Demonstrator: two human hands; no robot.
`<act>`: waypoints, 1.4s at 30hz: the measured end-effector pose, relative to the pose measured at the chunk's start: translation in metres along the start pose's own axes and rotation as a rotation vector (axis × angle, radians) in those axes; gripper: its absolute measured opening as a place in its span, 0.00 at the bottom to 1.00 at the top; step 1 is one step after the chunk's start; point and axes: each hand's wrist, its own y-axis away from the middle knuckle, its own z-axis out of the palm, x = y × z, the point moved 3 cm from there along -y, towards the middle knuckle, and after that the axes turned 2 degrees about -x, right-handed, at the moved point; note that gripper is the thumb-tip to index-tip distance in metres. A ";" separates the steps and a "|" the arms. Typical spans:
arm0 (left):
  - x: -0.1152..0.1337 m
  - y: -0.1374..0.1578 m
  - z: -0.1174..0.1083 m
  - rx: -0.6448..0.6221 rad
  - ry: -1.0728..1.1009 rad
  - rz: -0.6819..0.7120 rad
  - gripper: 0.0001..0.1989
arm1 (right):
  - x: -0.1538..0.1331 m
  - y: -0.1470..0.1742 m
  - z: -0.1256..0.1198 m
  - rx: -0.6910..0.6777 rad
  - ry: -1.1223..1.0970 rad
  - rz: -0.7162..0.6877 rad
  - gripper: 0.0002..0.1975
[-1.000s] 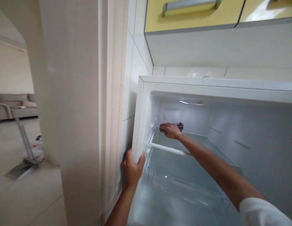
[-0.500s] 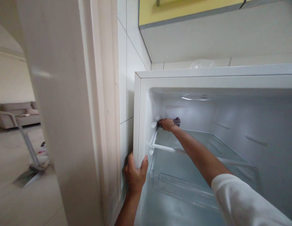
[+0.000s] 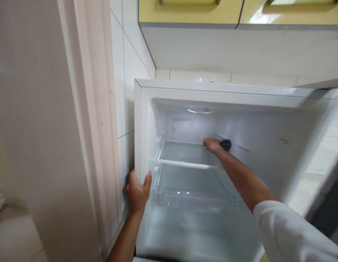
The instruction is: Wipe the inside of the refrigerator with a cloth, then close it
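The right hand (image 3: 212,145) has its fingers closed over a grey cloth (image 3: 226,144), pressed to the fridge's back wall just above the glass shelf (image 3: 185,154). The left hand (image 3: 137,191) wraps its fingers around the fridge's left front edge (image 3: 138,127), thumb inside.

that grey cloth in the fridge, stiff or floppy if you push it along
Probably floppy: the grey cloth sits bunched under the right hand against the back wall. It looks light, and would likely slide easily over the smooth glass shelf.
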 end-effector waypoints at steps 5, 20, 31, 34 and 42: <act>0.001 -0.002 0.002 -0.024 -0.057 -0.016 0.37 | 0.009 0.023 -0.008 -0.083 -0.029 0.089 0.17; 0.005 -0.008 0.002 -0.153 -0.117 -0.116 0.37 | -0.021 0.135 -0.034 0.095 -0.222 0.225 0.15; 0.002 -0.009 0.003 -0.163 -0.097 -0.119 0.31 | -0.064 0.176 -0.040 0.286 -0.808 -0.023 0.20; 0.001 -0.010 0.003 -0.167 -0.089 -0.117 0.29 | -0.073 0.160 -0.048 0.300 -1.115 -0.073 0.22; 0.000 -0.008 0.006 -0.156 -0.070 -0.097 0.28 | -0.064 0.128 -0.090 0.610 -1.405 -0.078 0.31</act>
